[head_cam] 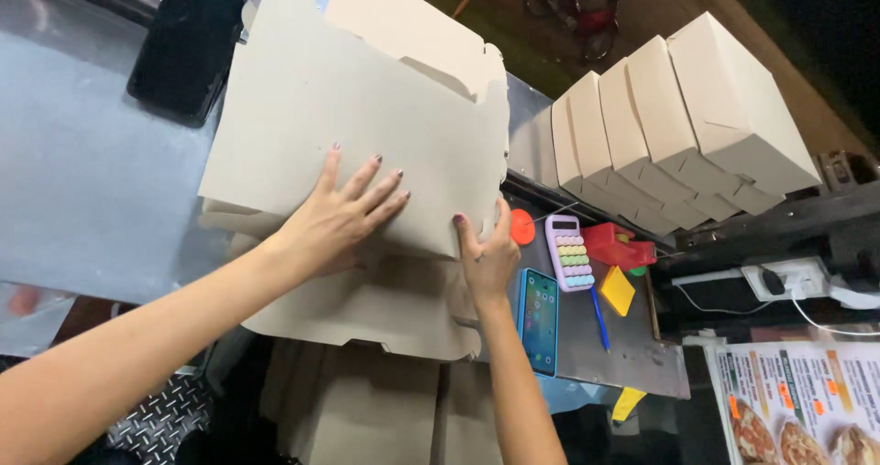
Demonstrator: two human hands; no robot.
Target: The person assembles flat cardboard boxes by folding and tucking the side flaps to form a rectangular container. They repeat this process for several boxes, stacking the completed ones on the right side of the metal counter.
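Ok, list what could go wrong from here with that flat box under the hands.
1. The smartphone lies face up right beside the right hand; the cardboard sheet or an elbow could sweep it off the counter's edge.
2. The calculator and blue pen crowd the same corner and may get knocked.
3. The left hand presses flat; a shifting sheet could crease unevenly.

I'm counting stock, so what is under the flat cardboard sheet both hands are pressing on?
Under the top cardboard sheet lie more flat cardboard blanks, their edges showing below the left hand and right hand. How many is hidden.
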